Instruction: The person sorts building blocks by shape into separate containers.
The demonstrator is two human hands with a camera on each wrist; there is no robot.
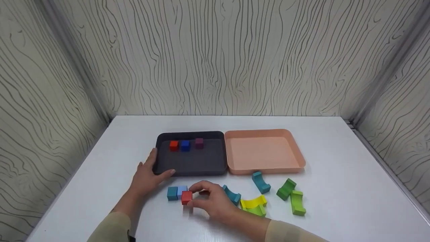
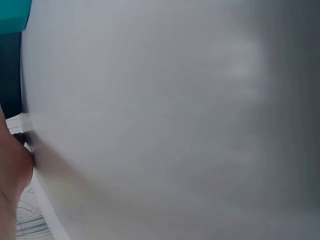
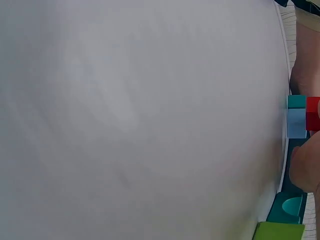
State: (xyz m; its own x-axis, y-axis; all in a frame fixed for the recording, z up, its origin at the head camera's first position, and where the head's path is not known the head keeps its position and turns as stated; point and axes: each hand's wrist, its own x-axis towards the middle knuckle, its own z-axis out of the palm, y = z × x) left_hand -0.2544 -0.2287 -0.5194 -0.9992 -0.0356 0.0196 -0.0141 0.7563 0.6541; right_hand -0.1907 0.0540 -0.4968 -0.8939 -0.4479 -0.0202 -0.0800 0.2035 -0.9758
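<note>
My right hand (image 1: pixel 215 201) pinches a red cube (image 1: pixel 186 198) between thumb and fingers. The cube is in front of a light blue cube (image 1: pixel 181 191), which sits beside a teal cube (image 1: pixel 172 193) on the table. In the right wrist view the same red cube (image 3: pixel 312 114) shows at the right edge. My left hand (image 1: pixel 145 178) rests at the near left corner of a dark tray (image 1: pixel 191 174), its fingers extended along the left side and its thumb at the front rim. Inside that tray stand an orange-red cube (image 1: pixel 173 146), a blue cube (image 1: pixel 185 146) and a purple cube (image 1: pixel 199 143).
A pink tray (image 1: pixel 262 154) adjoins the dark one on the right. Several curved blocks lie on the white table (image 1: pixel 339 188): teal (image 1: pixel 261 182), another teal (image 1: pixel 232 195), yellow (image 1: pixel 254 202), lime (image 1: pixel 256 210), dark green (image 1: pixel 286 189) and light green (image 1: pixel 297 203).
</note>
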